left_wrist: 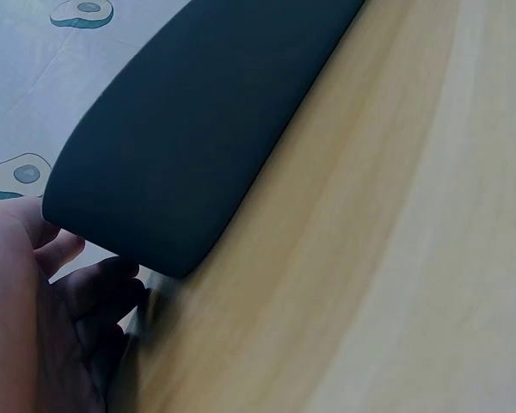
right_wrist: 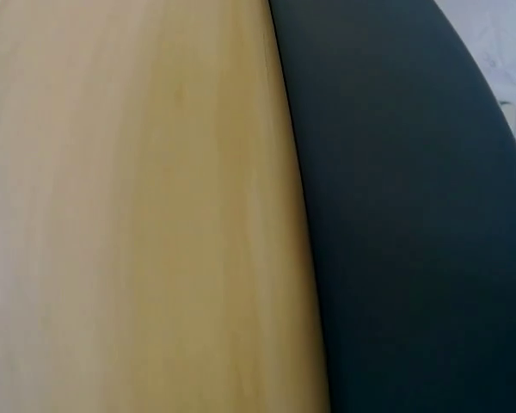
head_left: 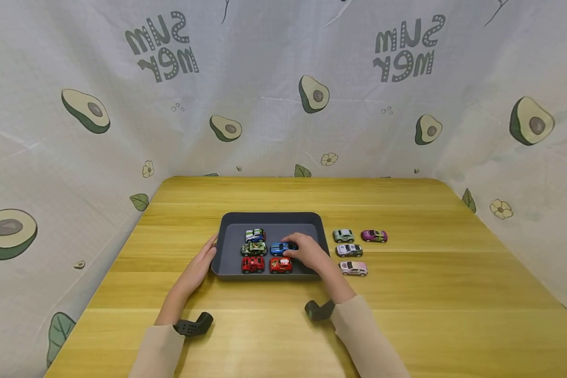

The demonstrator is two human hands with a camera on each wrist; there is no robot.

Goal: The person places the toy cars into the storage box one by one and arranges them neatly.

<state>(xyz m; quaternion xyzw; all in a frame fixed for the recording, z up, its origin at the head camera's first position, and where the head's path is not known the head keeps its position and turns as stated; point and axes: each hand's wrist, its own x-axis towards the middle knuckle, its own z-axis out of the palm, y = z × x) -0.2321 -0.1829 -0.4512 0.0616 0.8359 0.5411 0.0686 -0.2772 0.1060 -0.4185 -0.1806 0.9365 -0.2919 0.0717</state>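
Note:
A dark grey rectangular tray lies on the table. My right hand reaches over its right part, thumb and fingers pinching a blue toy car with dark stripes. In front of that car is a red toy car with white markings, and beside it another red car. Behind those stand a green camouflage car and a white-and-blue car. My left hand rests against the tray's left side; in the left wrist view its fingers touch the tray corner. The right wrist view shows no hand.
Right of the tray sit a pale green car, a purple car, a white-and-grey car and a white-and-pink car. The wooden table ends at a hanging avocado-print cloth.

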